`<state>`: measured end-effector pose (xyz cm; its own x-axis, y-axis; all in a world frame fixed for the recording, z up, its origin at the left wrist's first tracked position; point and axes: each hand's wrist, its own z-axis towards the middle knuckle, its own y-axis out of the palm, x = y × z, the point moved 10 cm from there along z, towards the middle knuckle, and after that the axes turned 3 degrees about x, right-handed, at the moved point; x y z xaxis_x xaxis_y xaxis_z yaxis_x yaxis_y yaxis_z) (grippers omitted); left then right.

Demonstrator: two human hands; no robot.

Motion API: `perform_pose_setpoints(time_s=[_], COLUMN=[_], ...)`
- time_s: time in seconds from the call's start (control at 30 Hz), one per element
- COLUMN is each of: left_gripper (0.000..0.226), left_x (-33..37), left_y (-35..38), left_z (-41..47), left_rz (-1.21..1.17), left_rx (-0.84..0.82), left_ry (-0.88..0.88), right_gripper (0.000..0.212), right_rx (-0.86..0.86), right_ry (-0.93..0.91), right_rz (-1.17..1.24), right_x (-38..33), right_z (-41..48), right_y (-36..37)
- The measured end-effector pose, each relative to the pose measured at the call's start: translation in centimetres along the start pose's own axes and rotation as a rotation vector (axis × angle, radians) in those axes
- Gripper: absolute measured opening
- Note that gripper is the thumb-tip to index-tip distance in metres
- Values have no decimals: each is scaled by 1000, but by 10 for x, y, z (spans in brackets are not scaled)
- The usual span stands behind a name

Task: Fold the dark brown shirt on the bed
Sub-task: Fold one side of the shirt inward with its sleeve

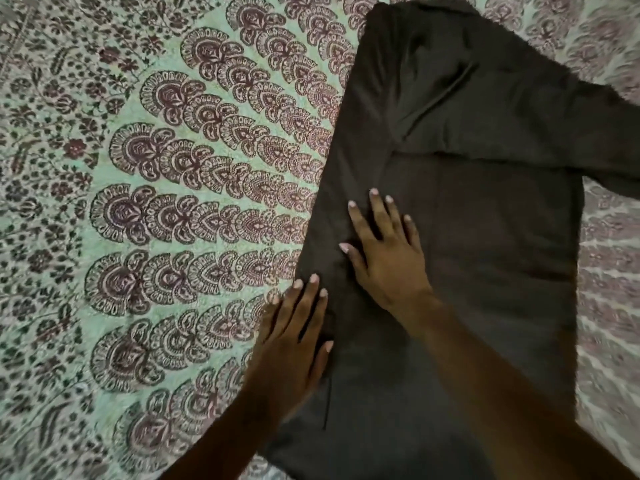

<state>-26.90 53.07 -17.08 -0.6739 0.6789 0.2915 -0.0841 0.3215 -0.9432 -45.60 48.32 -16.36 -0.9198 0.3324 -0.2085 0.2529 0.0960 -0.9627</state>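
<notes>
A printed bedspread (214, 81) covers the whole surface, pale green with rows of dark maroon fan-shaped motifs (173, 216) curving in arcs. Along the left edge runs a band of small flowers (74, 147) and leafy vines (48, 424). On the right the cloth looks paler, with a pinkish print (609, 271) that is too blurred to make out

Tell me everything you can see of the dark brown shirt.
The dark brown shirt is plain, matte, soft-looking cloth, lying flat and lengthwise on the patterned bedspread. Its left side forms a long straight edge, apparently folded in. One sleeve reaches out to the right, past the frame's edge. Creases cross the upper part and the lower part is smooth. The right hand lies flat on it with fingers spread, and the left hand presses its left edge, partly on the bedspread.
</notes>
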Motion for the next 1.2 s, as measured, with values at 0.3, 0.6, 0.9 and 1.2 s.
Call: perform_pose_setpoints(time_s=[0.3,0.6,0.9,1.2], left_gripper=[47,34,46,54], left_x=[15,-15,-18,-13], left_y=[-3,-32,-8,-14], left_z=[-83,-110,-118,-116], left_rz=[-353,-600,-353,8], left_rx=[-12,185,13,-52], left_ry=[65,-110,-45,98], right_gripper=[59,64,54,50], right_rx=[147,-60,-14,49], right_ry=[-13,501,793,323], right_rz=[-21,627,866,243], right_x=[-40,-61,-49,-60], right_z=[-103,-186,-243,-220], right_y=[1,31,52,7])
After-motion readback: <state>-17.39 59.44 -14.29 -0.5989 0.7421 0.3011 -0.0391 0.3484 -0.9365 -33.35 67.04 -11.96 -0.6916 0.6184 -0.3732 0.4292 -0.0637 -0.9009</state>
